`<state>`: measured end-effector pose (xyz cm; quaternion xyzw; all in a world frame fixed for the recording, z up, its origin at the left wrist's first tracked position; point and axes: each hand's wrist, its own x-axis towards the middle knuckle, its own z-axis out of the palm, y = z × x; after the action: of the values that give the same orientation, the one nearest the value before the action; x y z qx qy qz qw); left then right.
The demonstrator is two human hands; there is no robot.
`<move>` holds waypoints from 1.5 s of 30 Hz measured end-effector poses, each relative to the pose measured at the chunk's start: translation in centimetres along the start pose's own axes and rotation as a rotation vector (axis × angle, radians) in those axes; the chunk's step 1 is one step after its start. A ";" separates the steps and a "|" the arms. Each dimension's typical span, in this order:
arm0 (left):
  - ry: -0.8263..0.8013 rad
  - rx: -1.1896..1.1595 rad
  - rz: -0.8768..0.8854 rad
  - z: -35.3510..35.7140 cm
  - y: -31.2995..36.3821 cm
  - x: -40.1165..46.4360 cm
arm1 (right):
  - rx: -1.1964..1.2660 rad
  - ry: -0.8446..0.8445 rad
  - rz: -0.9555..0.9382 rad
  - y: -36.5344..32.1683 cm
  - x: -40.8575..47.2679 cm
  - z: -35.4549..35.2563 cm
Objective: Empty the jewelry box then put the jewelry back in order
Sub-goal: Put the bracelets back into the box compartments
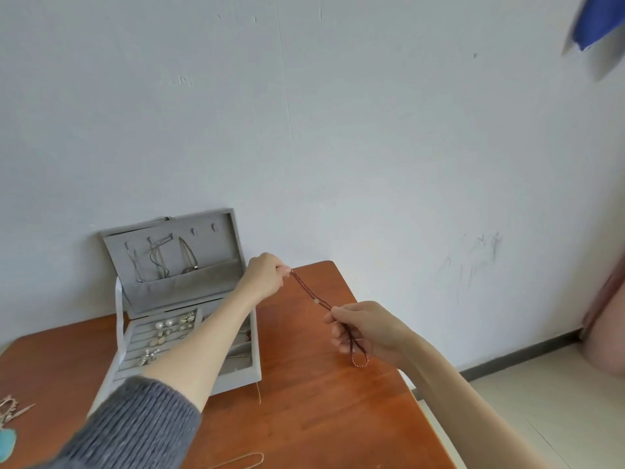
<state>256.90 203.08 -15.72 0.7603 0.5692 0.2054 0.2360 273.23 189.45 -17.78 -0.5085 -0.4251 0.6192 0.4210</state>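
The jewelry box (189,333) stands open on the left part of the wooden table (321,401), its lid leaning back against the wall, and it is plainly far from empty, so whether this is the emptying or the putting back cannot be told from this moment alone. Both hands are busy with one piece: the left hand (265,274) pinches one end of a dark red beaded necklace (313,296), and the right hand (363,328) has its fingers curled round the strand lower down, so the beads stretch taut between them above the table, to the right of the box, with a small loop hanging below the right hand. Inside the lid, several thin silver chains (159,258) hang from the hooks, their lower ends tucked into the fabric pocket. In the tray, the ring rolls hold pearl earrings (165,322) and other small silver pieces (148,355); the right-hand compartments are partly hidden by the left forearm, though something small shows there. Out of the box lie a thin gold chain (243,460) at the table's near edge, and a silver ornament (12,406) at the far left. By my judgement most of the work is left either way.
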 end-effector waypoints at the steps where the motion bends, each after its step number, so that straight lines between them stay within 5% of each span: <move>1: 0.016 -0.026 -0.012 0.7 0.4 0.9 | -0.001 0.016 -0.006 0.1 0.0 0.0; 8: 0.062 -0.089 -0.044 4.9 1.3 4.3 | -0.216 0.242 -0.020 1.1 0.9 -0.2; 21: 0.082 0.257 0.249 5.9 -0.4 2.8 | -0.698 0.542 -0.277 2.9 0.4 -0.8; 24: -0.137 0.343 0.374 6.3 -0.4 1.5 | -0.933 0.482 -0.402 3.3 -0.3 -1.0; 28: -0.407 0.474 0.258 7.5 -0.2 1.0 | -1.277 0.131 -0.369 4.9 -1.1 -1.4; 45: -0.411 0.567 0.252 8.7 0.7 2.4 | -1.418 0.057 -0.237 5.7 -0.8 -1.5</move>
<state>263.16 204.16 -22.15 0.8850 0.4460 -0.0900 0.0985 274.31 187.27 -23.15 -0.6257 -0.7663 0.1308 0.0649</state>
